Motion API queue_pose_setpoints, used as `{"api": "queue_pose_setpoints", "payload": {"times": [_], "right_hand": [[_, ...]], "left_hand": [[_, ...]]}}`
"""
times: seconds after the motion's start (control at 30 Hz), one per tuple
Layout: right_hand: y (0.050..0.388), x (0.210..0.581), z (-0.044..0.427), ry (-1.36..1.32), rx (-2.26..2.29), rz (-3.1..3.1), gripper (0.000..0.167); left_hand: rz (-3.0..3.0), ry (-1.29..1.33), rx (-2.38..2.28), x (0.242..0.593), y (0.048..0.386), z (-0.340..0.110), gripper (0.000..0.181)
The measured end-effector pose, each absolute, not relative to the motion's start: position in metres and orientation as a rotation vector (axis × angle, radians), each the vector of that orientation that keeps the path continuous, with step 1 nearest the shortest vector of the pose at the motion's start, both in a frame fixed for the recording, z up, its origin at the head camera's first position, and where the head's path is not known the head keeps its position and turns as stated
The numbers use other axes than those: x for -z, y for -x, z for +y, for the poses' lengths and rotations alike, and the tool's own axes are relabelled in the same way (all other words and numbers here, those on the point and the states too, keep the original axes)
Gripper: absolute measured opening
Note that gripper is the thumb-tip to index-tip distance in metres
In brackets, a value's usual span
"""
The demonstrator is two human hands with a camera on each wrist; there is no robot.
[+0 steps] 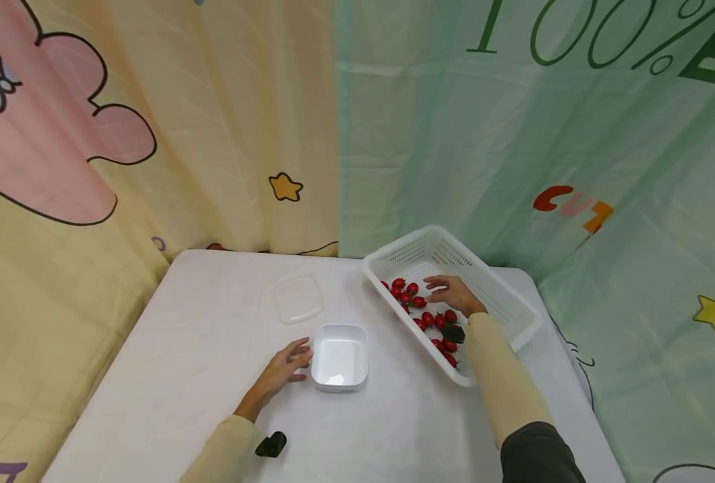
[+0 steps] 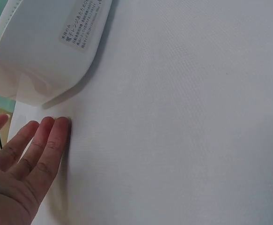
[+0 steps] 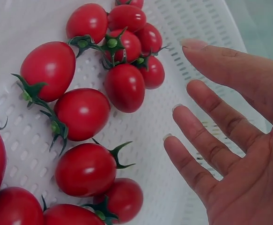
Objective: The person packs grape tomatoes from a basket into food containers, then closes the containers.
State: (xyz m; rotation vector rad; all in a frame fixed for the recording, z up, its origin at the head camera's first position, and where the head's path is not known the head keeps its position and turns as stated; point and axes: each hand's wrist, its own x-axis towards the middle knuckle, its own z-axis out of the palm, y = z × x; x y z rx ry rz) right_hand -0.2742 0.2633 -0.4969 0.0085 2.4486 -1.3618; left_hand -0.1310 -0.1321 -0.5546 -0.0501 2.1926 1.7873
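Red cherry tomatoes (image 3: pixel 82 115) with green stems lie along one side of a white perforated basket (image 1: pixel 502 295). My right hand (image 1: pixel 452 293) hovers over the basket beside them, its fingers spread and holding nothing; the right wrist view shows the palm (image 3: pixel 253 164) apart from the fruit. On the table, my left hand (image 1: pixel 285 369) is by the left side of a small white square container (image 1: pixel 339 359), fingers extended. In the left wrist view the fingertips are just short of the container (image 2: pixel 38 56), which has a printed label on its side.
A clear lid (image 1: pixel 298 298) lies flat on the white-covered table (image 1: pixel 212 322), behind and left of the container. Patterned curtains (image 1: pixel 243 121) hang along the table's back and sides. The basket's raised rim stands between the container and the tomatoes.
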Motion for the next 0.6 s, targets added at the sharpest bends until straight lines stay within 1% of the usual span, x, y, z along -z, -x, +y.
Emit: {"api": "queue_pose_setpoints", "payload": {"times": [0.27,0.6], "right_hand": [[0.277,0.508,0.257,-0.049,1.334,2.454,0.046],[0.283,0.521,0.256,-0.086,1.206,2.486,0.048]], "left_hand": [[2.089,0.061,-1.849,0.564,0.126,-0.133,0.055],[2.03,0.125,-1.871,0.565,0.125,-0.127,0.058]]}}
